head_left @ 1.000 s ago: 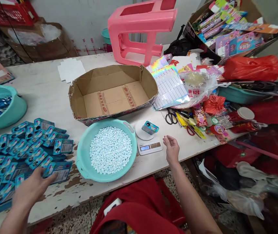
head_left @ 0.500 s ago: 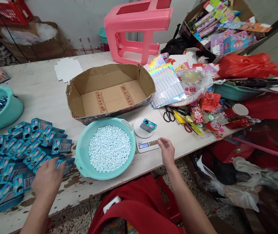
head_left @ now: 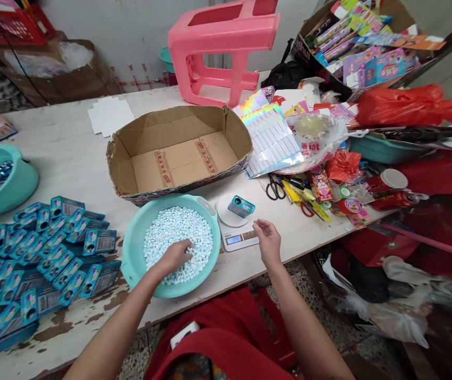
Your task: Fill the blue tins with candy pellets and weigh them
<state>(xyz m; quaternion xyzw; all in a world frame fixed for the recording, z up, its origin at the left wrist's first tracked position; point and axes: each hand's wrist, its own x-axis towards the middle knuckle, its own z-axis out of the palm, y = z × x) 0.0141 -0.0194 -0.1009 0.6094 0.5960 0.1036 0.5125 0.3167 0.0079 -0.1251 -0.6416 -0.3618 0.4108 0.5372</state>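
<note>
My left hand (head_left: 175, 257) is inside the turquoise basin (head_left: 131, 253), its curled fingers down among many small pale tablets (head_left: 166, 216). Those fingertips are partly hidden by the tablets. Just right of the basin is a white digital kitchen scale (head_left: 238, 240) with a lit display. A small blue printed box (head_left: 242, 206) with a round dark window rests tilted on the scale's round plate (head_left: 225, 214). Beside the scale's right end is my right hand (head_left: 269, 244), fingers curled in, nothing visible in them.
Many blue boxes (head_left: 57, 248) are piled at the left, near another turquoise basin (head_left: 24, 182) of shiny blue pieces. An open cardboard box (head_left: 186, 182) stands behind. Scissors (head_left: 275, 189), a pink stool (head_left: 226, 37) and assorted packaging crowd the back right.
My left hand has moved right from the pile of blue boxes into the basin of tablets. My right hand has drawn slightly off the scale's edge.
</note>
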